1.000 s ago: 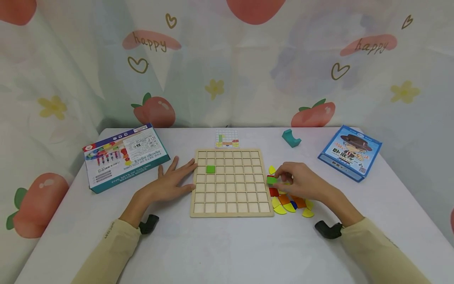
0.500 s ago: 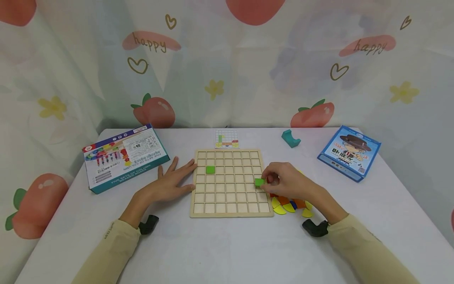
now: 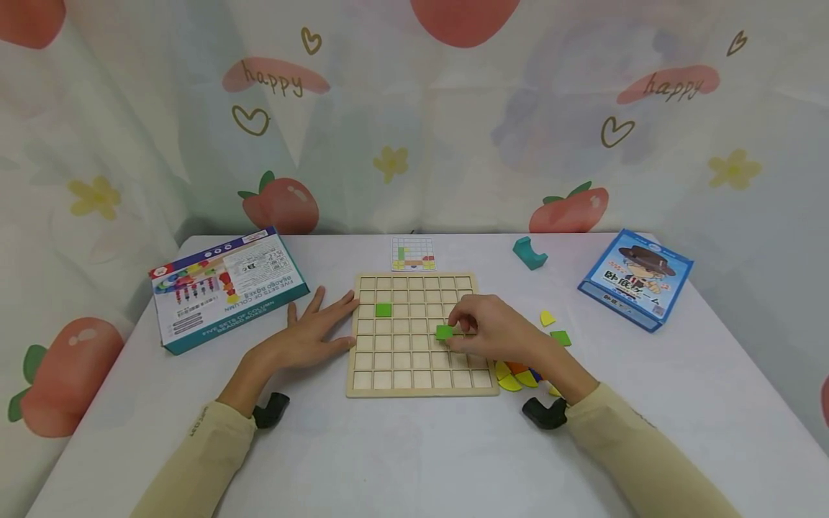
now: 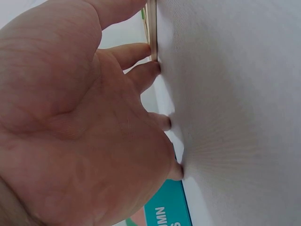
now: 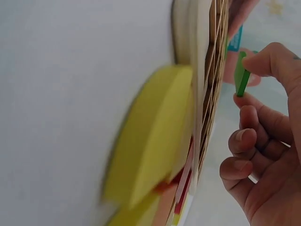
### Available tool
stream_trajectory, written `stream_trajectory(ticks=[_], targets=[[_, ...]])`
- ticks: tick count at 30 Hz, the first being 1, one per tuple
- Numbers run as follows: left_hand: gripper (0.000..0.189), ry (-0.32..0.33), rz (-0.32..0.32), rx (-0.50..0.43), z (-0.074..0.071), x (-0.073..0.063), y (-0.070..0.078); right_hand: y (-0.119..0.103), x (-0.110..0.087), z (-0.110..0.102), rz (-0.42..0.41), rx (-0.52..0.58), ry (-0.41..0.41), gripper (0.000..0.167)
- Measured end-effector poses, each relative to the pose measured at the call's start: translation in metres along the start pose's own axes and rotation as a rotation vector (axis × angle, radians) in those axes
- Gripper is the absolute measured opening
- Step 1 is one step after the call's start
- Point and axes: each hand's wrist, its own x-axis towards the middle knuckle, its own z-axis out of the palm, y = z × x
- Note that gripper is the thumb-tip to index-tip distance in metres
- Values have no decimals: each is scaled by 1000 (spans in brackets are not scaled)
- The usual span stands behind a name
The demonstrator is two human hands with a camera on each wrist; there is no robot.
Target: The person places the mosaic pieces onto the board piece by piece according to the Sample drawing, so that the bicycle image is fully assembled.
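My right hand (image 3: 495, 329) pinches a green square tile (image 3: 444, 332) between thumb and forefinger. In the right wrist view that tile (image 5: 242, 75) is held up over the board, the other fingers curled in behind. The wooden grid board (image 3: 403, 394) lies flat, with one green tile (image 3: 383, 310) in a cell at its upper left. My left hand (image 3: 304, 338) is spread on the table, fingertips and thumb right at the board's left edge. The left wrist view shows the palm (image 4: 84, 127) with fingers straight and nothing in them.
Loose pieces, such as a yellow one (image 3: 508, 383), lie right of the board, partly under my right forearm. A pattern card (image 3: 414, 255) and a teal block (image 3: 529, 253) are behind it. Boxes stand at left (image 3: 229, 288) and right (image 3: 637, 279).
My right hand has carried the green tile leftward from the loose pieces to over the board's right half. Another green tile and a yellow piece now show behind it. The left hand stays put.
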Motion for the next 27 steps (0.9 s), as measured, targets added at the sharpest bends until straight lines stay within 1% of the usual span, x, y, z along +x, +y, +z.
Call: stream_trajectory(ticks=[4,9,14,20,27], targets=[[74,-2,3,0,0,0,0,-9,7,5,-1,-44,25,22],[73,-3,9,2,0,0,-1,-17,17,11,-41,-47,42,21],[73,-4,14,0,0,0,-2,-23,25,18,-73,-62,39,21],[73,-8,9,3,0,0,-2,-30,33,23,-64,-69,30,20],[73,-7,10,2,0,0,-2,-38,41,28,-99,-135,29,19]])
